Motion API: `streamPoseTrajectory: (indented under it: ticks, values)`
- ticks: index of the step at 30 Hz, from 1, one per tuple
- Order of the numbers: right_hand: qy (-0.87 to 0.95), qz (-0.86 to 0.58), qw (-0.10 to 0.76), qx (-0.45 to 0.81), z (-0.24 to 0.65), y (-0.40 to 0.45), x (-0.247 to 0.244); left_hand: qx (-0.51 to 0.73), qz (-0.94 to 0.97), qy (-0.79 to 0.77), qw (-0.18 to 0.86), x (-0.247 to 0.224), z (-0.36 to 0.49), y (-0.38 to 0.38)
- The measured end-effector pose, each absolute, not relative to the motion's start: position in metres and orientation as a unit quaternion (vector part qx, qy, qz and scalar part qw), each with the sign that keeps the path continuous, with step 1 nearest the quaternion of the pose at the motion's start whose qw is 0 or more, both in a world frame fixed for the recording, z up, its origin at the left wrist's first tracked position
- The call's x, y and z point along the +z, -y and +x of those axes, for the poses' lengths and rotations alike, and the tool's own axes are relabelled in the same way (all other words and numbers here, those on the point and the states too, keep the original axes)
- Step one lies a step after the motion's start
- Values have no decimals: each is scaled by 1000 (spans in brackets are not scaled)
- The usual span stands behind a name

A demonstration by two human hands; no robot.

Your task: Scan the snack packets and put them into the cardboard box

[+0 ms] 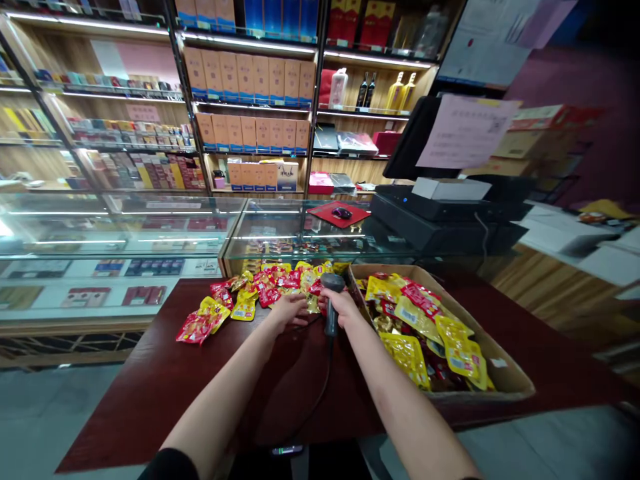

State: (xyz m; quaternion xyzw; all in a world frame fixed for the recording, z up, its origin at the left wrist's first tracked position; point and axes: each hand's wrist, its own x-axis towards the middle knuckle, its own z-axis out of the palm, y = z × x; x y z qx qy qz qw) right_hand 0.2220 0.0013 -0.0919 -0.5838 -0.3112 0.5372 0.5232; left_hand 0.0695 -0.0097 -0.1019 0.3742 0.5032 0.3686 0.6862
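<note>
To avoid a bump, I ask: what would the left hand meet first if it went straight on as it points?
The left hand would probably meet the gold packet first, then perhaps the scanner; depth is unclear.

There are two bare hands, one left hand (290,311) and one right hand (341,307), with one dark grey handheld scanner (331,323). One open brown cardboard carton (513,380) holds many glossy yellow and red plastic packets (407,357), overlapping too much to count; one uncountable heap of similar shiny packets (245,303) lies outside it. One dark computer mouse (342,213) sits on one red mat (324,213). The shelves show two slim dark glass bottles (362,92), two golden-yellow bottles (395,95) and four tall blue boxes (273,19).
</note>
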Motion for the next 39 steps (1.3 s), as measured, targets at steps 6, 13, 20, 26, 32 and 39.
streamPoseTrajectory:
  ticks: [6,13,20,26,32,39]
  values:
    - [274,-568,514,581,220,13,-91,353,315,-464,749,-112,93,8]
    - [382,-422,531,628,221,61,-76,413,244,-386,788,-89,56,51]
    - [440,-409,471,646,216,105,-66,513,304,-408,692,-88,32,91]
    - [401,-445,485,637,213,110,-68,541,283,-466,641,-93,41,100]
    - [375,-423,508,649,212,108,-67,463,299,-417,722,-92,38,89]
    - [369,-509,534,565,199,107,-70,456,270,-498,687,-96,23,47]
